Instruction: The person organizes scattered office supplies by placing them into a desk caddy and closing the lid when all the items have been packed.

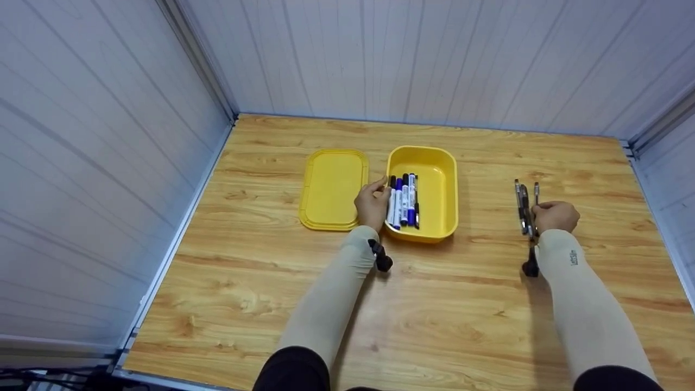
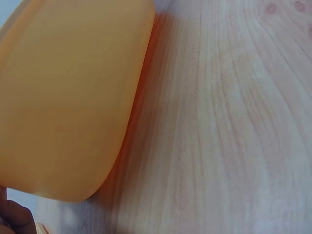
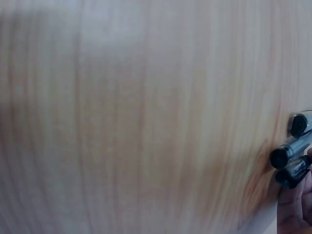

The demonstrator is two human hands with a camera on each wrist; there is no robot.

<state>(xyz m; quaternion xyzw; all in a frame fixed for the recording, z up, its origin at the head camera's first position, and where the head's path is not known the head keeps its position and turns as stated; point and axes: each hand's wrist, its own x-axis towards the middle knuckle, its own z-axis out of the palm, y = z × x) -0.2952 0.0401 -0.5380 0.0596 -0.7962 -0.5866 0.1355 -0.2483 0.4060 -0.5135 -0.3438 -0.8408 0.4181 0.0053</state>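
A yellow plastic box [image 1: 446, 217] holds several markers [image 1: 404, 201] and a pen [image 1: 417, 214] along its left side. My left hand [image 1: 372, 205] grips the box's left rim, with the thumb and index finger at the edge. The left wrist view shows the outer wall of the box [image 2: 68, 102] and a curled finger [image 2: 17, 214] near its corner. To the right, my right hand [image 1: 556, 216] pinches a slim pen [image 1: 536, 191], its fingertips partly hidden. Right beside it lie several dark and clear pens [image 1: 523, 203]; three pen ends [image 3: 287, 155] appear in the right wrist view.
A flat yellow lid [image 1: 334, 187] lies left of the box. The wood-grain table [image 1: 434, 309] is bounded by pale panel walls [image 1: 347, 60] at the back and both sides. Dark cables [image 1: 49, 377] hang past the front left corner.
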